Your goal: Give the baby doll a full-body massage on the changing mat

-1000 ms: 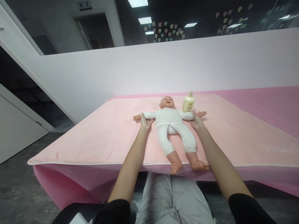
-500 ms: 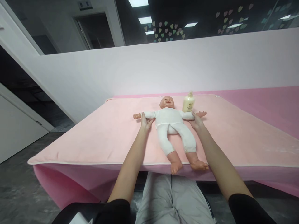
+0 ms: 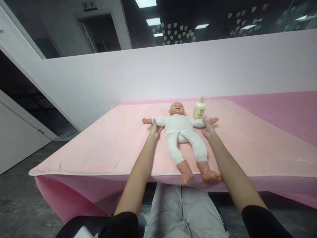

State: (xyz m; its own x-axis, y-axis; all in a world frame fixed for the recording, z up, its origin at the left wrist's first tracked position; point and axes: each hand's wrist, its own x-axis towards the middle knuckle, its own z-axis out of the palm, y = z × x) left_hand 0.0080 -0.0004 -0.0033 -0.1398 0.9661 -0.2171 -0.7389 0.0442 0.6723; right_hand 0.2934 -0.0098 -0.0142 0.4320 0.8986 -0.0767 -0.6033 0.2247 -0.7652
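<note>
While the left hand [image 3: 155, 130] and right hand [image 3: 208, 129] are clasping its sleeves [image 3: 160, 122], the doll [image 3: 178, 124] is lying face-up on a pink blanket [image 3: 119, 138].
Each grip is pinching one sleeve, thumb uppermost, fingers mostly hidden; firmness, can't tell. Pump bottle [image 3: 199, 109] is standing just behind the right-hand sleeve, so swinging that arm up could knock it over. Feet [image 3: 209, 173] are overhanging the blanket's near edge; pulling both arms nearer could slide the doll off.

A dark window [image 3: 213, 11] with heart shapes [image 3: 175, 32] tops the white wall [image 3: 173, 72].
</note>
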